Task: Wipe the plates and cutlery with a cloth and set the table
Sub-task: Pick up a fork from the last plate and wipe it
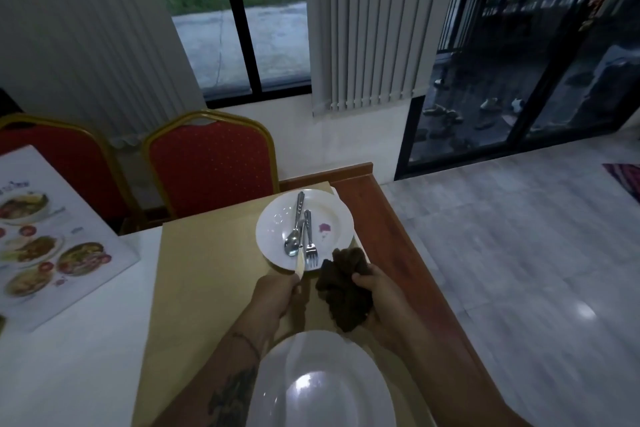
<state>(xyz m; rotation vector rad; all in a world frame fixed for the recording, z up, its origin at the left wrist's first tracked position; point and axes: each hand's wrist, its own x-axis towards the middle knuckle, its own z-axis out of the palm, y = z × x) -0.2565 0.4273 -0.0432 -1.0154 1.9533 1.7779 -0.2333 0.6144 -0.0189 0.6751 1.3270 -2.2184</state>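
Observation:
A white plate [332, 215] with a small pink flower print lies near the far right corner of the table. On it lie a spoon [294, 229] and a fork [310, 239]. My left hand [277, 295] grips the pale handle of a knife [300, 262], whose blade reaches onto that plate between the spoon and fork. Just right of it, my right hand [377, 295] holds a crumpled dark brown cloth [343, 291] above the table. A second white plate [322, 381] lies close to me, partly under my forearms.
The plates lie on a tan mat [207, 274] over a wooden table [377, 218] whose right edge borders a tiled floor. A laminated food menu [52, 239] lies at left on a white cloth. Two red chairs [211, 163] stand at the far side, below a window.

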